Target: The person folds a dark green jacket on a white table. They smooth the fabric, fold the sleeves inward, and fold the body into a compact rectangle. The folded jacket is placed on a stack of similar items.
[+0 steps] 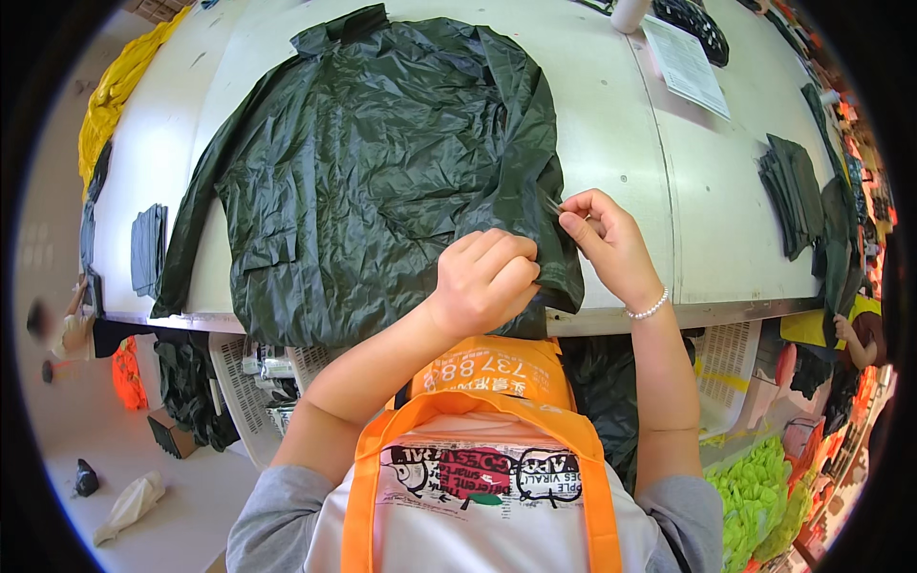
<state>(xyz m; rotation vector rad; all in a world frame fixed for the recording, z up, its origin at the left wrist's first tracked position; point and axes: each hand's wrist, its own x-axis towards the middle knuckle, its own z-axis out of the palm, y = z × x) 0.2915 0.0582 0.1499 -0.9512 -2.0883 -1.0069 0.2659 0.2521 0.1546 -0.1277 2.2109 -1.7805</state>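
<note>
A dark green crinkled jacket (pixel 353 162) is spread on the pale table in front of me, collar at the far side, one sleeve out to the left. My left hand (pixel 487 279) is closed in a fist over the lower part of the right sleeve, gripping its cloth. Just to the right of that sleeve, my right hand (pixel 608 239) pinches a small thin metal tool (pixel 551 204). Its slim tips point at the sleeve's edge; the rest is hidden in my fingers, so its exact kind is unclear.
Folded dark garments lie on the table at left (pixel 148 250) and right (pixel 791 196). A paper sheet (pixel 686 67) is at the far right. White plastic baskets (pixel 239 392) stand under the near edge. Yellow cloth (pixel 119 86) hangs far left; another person's hand (pixel 842 328) shows at right.
</note>
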